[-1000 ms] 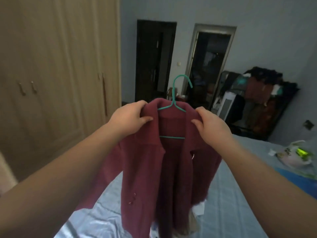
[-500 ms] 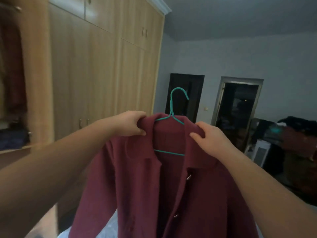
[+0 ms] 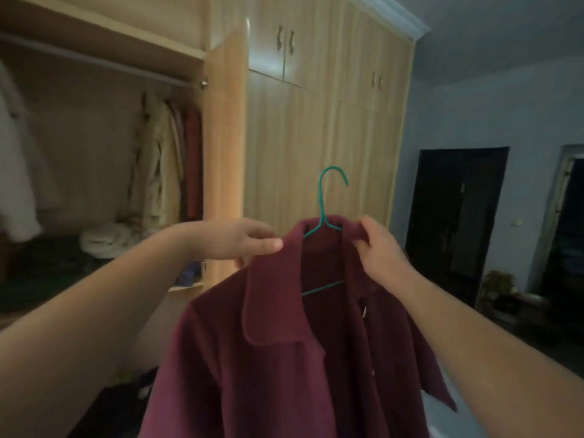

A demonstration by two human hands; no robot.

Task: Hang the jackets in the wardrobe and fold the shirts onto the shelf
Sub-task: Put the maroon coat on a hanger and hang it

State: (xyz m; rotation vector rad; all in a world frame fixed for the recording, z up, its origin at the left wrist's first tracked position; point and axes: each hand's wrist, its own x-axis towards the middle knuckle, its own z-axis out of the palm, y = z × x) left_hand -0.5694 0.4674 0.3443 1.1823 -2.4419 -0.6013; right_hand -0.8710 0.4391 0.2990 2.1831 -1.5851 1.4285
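Observation:
A maroon jacket (image 3: 284, 358) hangs on a teal wire hanger (image 3: 324, 200), held up in front of me. My left hand (image 3: 249, 241) grips the jacket's left shoulder by the collar. My right hand (image 3: 379, 248) pinches the collar on the right side. The hanger's hook stands free above the collar. To the left the wardrobe (image 3: 94, 153) stands open, with a metal hanging rail (image 3: 94, 60) across its top and several garments (image 3: 167, 159) hanging from it.
An open wardrobe door (image 3: 224, 153) stands edge-on between the open section and the shut doors (image 3: 316, 137). Folded clothes (image 3: 104, 238) lie on the shelf inside. A dark doorway (image 3: 455, 216) is on the right wall.
The view has swung left and up from the bed and doorways to the open wardrobe. Both hands keep their hold on the jacket, which has come along toward the wardrobe.

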